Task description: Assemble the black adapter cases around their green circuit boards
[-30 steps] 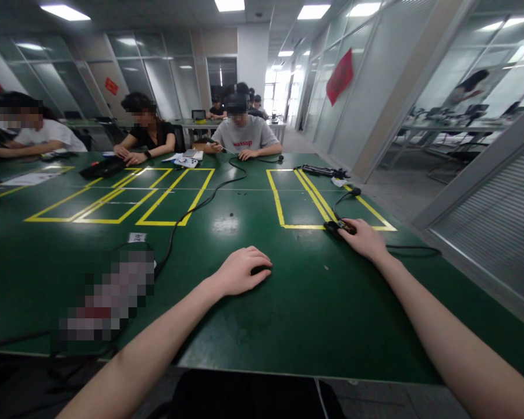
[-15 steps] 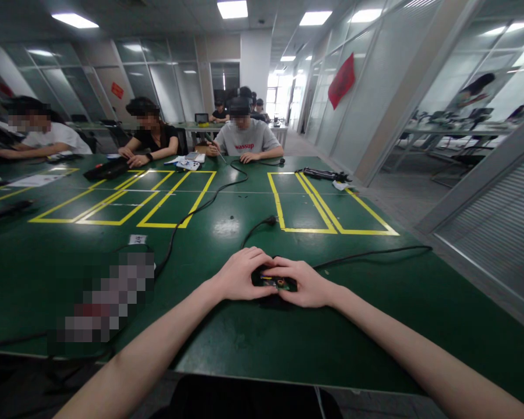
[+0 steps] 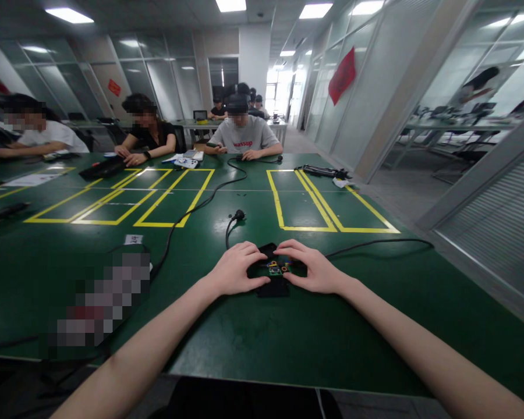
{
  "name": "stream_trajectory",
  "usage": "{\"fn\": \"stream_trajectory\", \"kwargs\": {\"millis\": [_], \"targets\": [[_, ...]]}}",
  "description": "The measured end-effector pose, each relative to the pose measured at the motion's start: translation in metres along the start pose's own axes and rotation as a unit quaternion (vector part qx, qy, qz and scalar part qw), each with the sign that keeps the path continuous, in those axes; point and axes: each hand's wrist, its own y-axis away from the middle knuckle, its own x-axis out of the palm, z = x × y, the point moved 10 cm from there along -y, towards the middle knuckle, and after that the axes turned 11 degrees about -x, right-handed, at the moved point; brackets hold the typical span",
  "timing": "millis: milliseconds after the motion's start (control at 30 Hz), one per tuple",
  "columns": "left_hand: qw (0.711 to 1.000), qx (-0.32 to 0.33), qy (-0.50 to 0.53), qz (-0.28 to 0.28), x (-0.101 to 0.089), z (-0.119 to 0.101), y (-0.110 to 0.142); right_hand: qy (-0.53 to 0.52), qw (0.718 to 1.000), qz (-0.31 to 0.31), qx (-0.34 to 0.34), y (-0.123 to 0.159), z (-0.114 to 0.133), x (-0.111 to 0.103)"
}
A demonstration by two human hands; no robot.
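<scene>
Got a small matte black case (image 3: 273,288) opened up with its guts showing, sitting near the middle of the table's front edge, a bit in from it. Inside there's a green circuit board (image 3: 274,268) with little orange ring-shaped bits on it. Left hand (image 3: 236,269) and right hand (image 3: 317,269) are both half open in a C, fingers at the far side, thumbs at the near side, holding the case from either end, not touching each other. Rounded black plug (image 3: 239,215) on a bendy cord lies just beyond; smooth black cable (image 3: 384,241) runs toward the right edge of the glossy green table (image 3: 227,361).
</scene>
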Motion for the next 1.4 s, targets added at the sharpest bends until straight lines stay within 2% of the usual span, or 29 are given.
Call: {"fn": "stream_trajectory", "kwargs": {"millis": [167, 300, 567, 800, 1067, 1167, 1267, 1400], "targets": [[1.0, -0.009, 0.009, -0.005, -0.001, 0.005, 0.0, 0.039, 0.998, 0.023, 0.04, 0.011, -0.026, -0.02], [1.0, -0.018, 0.015, 0.002, 0.002, 0.006, -0.001, 0.01, 0.997, 0.045, 0.068, 0.015, -0.036, -0.019], [1.0, -0.017, 0.01, 0.017, 0.01, 0.009, -0.001, 0.021, 0.998, 0.028, 0.057, 0.003, -0.021, 0.005], [0.999, -0.01, 0.02, 0.044, 0.007, 0.009, -0.003, 0.081, 0.995, 0.005, 0.058, 0.003, -0.019, 0.005], [0.996, -0.019, 0.089, -0.009, 0.005, 0.023, -0.005, 0.118, 0.99, -0.014, 0.08, 0.003, -0.024, 0.002], [0.992, -0.024, 0.113, -0.043, -0.006, 0.025, -0.004, 0.121, 0.989, -0.019, 0.084, 0.002, -0.025, 0.0], [0.989, -0.063, 0.11, -0.079, -0.018, 0.034, -0.001, 0.114, 0.99, -0.02, 0.081, 0.002, -0.023, -0.001], [0.992, -0.076, 0.088, -0.04, -0.013, 0.039, 0.002, 0.105, 0.991, -0.028, 0.077, 0.002, -0.021, -0.004]]}}
